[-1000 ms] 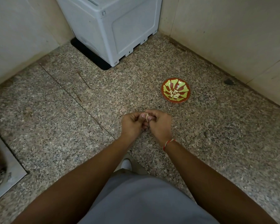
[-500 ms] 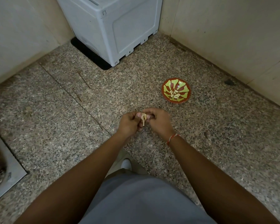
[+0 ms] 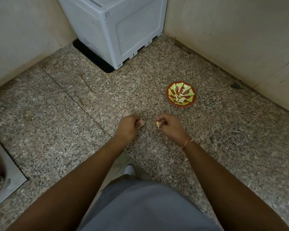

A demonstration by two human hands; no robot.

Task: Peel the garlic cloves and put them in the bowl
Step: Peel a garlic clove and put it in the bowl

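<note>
Half a second before, both hands had been pressed together over one clove; by this moment they had drawn apart, a gap of speckled stone floor point(image 3: 57, 114) showing between them. The left hand point(image 3: 128, 127) was curled, its grip pinching a thin scrap of papery skin point(image 3: 141, 126) at the fingertips. The right hand point(image 3: 171, 126), a red thread point(image 3: 187, 143) at its wrist, pinched the garlic clove point(image 3: 157, 124) between thumb and fingers; whether it was wholly bare could not be told. Further right and beyond, well apart from the hands, the red and green bowl point(image 3: 172, 88) sat on the floor with several peeled cloves point(image 3: 179, 98) heaped in its middle. Such a clove would likely be light, firm and a little slick once stripped, so it was best held across its fat middle. The skin would be brittle, best taken by a loose edge.
</note>
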